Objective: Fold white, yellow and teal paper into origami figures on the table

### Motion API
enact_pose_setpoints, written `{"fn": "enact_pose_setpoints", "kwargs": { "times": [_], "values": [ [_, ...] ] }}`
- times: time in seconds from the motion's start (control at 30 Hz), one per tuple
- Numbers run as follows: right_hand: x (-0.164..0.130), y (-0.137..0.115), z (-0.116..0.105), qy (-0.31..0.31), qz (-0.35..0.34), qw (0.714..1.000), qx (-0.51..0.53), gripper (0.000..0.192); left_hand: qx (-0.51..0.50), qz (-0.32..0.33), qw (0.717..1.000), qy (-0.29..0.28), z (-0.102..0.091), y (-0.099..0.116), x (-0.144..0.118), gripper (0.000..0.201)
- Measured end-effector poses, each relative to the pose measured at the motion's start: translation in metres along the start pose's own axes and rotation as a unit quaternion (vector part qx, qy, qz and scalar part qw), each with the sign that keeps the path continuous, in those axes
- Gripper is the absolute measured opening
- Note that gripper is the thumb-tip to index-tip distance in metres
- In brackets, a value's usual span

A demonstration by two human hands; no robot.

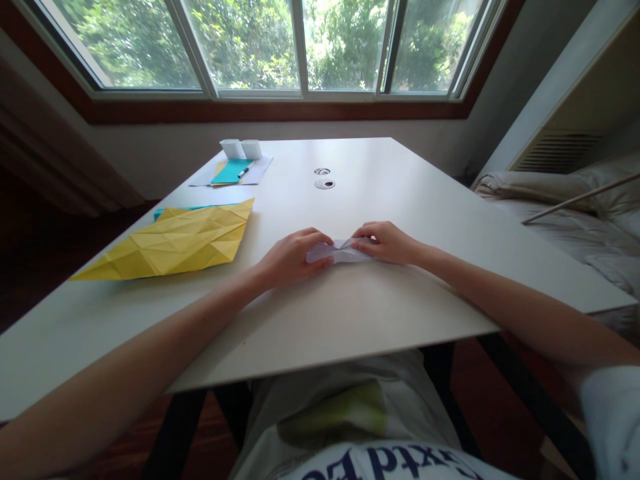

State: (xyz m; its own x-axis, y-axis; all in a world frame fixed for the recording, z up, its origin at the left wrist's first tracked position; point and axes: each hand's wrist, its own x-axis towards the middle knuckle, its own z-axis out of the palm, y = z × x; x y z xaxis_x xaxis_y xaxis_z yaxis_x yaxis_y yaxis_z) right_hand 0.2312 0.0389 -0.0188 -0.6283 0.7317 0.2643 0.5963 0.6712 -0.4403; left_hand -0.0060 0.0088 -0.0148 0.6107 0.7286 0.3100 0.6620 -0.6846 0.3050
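Paper, a small folded white piece (339, 251), lay flat between both hands with its long axis running left to right; the left hand (293, 257) and right hand (385, 242) each pinched one end.

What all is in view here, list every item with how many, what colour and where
table: 1, white, centre
small folded paper: 1, white, mid-table, pinched by both hands
large creased sheet: 1, yellow, table left, over a teal sheet
paper stack: teal on white, far left, pen on top
folded boxes: 2, white, behind the stack
round discs: 2, far centre
windows: trees outside
bedding: pale, right
left hand: 1, on paper
right hand: 1, on paper
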Motion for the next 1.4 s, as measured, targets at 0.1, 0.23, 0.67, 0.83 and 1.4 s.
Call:
{"fn": "enact_pose_setpoints", "kwargs": {
  "times": [0.1,0.23,0.67,0.83,1.4],
  "values": [
    [-0.001,0.004,0.004,0.025,-0.033,0.999,-0.022,0.025,0.015,0.003,1.0,-0.01,0.005,-0.003,0.0,0.028],
    [-0.001,0.004,0.003,0.034,-0.106,0.993,-0.04,0.03,0.031,0.015,0.999,-0.02,0.009,-0.006,0.0,0.029],
    [-0.003,-0.004,-0.002,-0.041,-0.188,0.978,-0.083,0.028,0.01,0.027,0.999,-0.014,0.01,-0.01,0.002,0.031],
    [-0.003,-0.001,0.002,-0.034,-0.192,0.978,-0.081,0.029,0.016,0.035,0.999,-0.017,0.01,-0.01,0.001,0.032],
    [-0.005,-0.001,-0.004,-0.065,-0.143,0.987,-0.044,0.025,0.049,0.106,0.991,-0.069,0.0,-0.008,0.0,0.022]
  ]
}}
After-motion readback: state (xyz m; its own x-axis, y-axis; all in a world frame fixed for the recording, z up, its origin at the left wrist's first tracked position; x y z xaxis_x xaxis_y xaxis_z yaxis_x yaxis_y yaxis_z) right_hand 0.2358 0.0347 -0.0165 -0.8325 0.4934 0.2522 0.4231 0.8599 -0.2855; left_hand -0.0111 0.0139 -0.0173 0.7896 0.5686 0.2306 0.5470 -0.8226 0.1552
